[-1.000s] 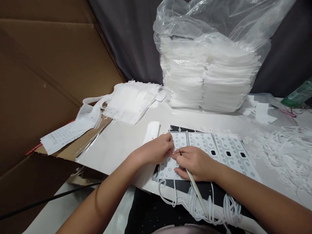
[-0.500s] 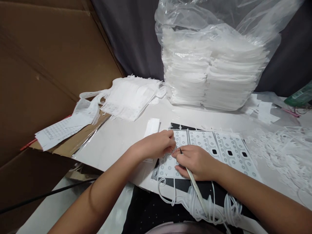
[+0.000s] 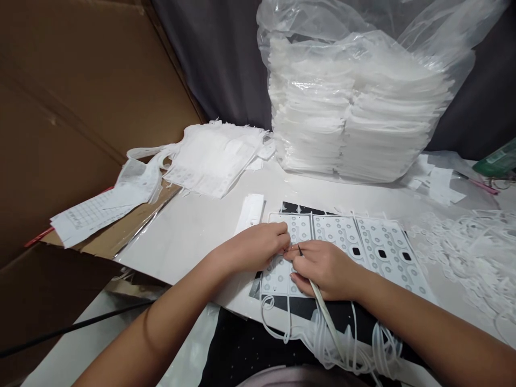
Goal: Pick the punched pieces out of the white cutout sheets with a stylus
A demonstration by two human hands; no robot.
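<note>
A white rubbery sheet (image 3: 355, 242) moulded with rows of small round pads and three black windows lies flat on a black mat in front of me. My left hand (image 3: 258, 246) rests on its left part with fingers curled, pinching at the sheet's surface. My right hand (image 3: 324, 267) lies just to the right, closed round a thin white pick tool (image 3: 322, 303) whose dark tip meets my left fingertips. Both hands touch each other over the sheet.
A clear plastic bag (image 3: 363, 102) holds tall stacks of white sheets at the back. A smaller loose pile (image 3: 209, 161) lies left of it. White trimmed strips (image 3: 471, 252) heap at right and hang at the near edge (image 3: 346, 344). Brown cardboard (image 3: 72, 107) walls the left.
Both hands have stayed in place on the sheet, with only slight finger shifts. The camera has tilted a little.
</note>
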